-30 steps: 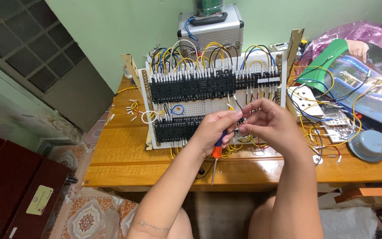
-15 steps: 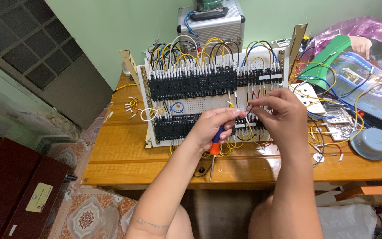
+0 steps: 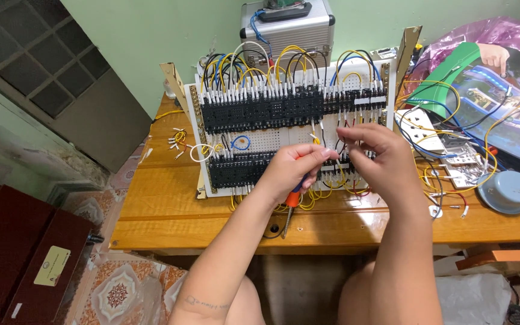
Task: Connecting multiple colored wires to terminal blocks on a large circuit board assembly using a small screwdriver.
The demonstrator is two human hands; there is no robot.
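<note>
Hands at the lower terminal row of a wiring board (image 3: 284, 123) on a wooden table (image 3: 170, 207)

Left hand (image 3: 290, 171) closed around an orange-handled screwdriver (image 3: 292, 203), its fingertips pinching at the wire ends; right hand (image 3: 380, 159) curled, fingers narrowed on thin wires just beside the left; compared with half a second ago both hands sit much the same, the right a touch higher against the board, and a second ago they were nearer the table's front edge; the screwdriver lies in front of the board's lower edge, over the table, long axis near upright with a slight lean, handle up in the palm, metal shaft pointing down toward the table's near edge; yellow wires (image 3: 314, 198) loop beneath both hands; a grey round dish (image 3: 507, 191) stands well apart at the right.
</note>
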